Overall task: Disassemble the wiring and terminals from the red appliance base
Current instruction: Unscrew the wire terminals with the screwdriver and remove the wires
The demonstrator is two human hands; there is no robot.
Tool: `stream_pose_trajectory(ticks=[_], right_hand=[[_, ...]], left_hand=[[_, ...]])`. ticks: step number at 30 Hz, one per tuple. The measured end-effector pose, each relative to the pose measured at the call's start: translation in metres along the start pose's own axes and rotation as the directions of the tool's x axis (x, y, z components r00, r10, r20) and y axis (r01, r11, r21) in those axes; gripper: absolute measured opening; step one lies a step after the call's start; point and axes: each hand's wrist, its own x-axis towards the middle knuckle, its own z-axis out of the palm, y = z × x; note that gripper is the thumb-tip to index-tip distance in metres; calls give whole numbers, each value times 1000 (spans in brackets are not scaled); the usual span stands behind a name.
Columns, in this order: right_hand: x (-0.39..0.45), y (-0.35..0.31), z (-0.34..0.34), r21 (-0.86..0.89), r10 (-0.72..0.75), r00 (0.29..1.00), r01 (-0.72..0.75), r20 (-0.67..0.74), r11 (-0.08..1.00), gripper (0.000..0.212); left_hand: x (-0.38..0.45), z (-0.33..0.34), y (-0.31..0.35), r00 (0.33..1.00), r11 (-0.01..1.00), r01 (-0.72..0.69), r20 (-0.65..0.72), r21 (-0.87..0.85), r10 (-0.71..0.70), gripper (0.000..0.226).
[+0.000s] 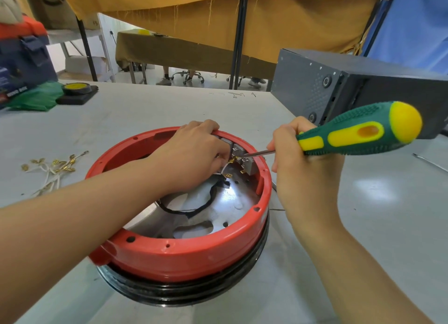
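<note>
1. The red appliance base (184,253) is being kept on the grey table (145,110), open side up.
2. A brass terminal (232,159) at the far rim is being pinched by the left hand (194,159).
3. The screwdriver (358,134) is being gripped by the right hand (300,161), handle up-right, tip touching the terminal.
4. Loose wires (53,171) are being left well to the left.

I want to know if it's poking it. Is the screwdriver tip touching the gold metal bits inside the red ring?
Touching. In the head view the screwdriver shaft ends right on the gold metal bits by the grey block, with no gap showing.
</note>
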Motion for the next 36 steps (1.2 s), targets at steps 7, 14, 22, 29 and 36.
stream_pose_trajectory(ticks=[7, 14, 22, 29, 36], right_hand=[[-2, -3, 6, 65, 98, 990, -91, -103, 994, 27], [0, -6, 11, 77, 120, 982, -110, -143, 991, 30], [6, -6, 13, 34, 127, 975, -122, -182, 992, 35], [10, -8, 16, 47, 137, 969, -130, -203, 990, 38], [15, -7, 18, 66, 199, 954, -189, -222, 980, 39]], left_hand=[[0, 0, 0, 1000, 1000, -2, 3, 9, 2, 20], [0, 0, 0, 1000, 1000, -6, 4, 23, 6, 22], [0, 0, 0, 1000, 999, -9, 16, 35, 9, 22], [0, 0, 0, 1000, 999, -19, 15, 41, 18, 22], [0, -1, 1, 1000, 999, -24, 17, 38, 24, 22]])
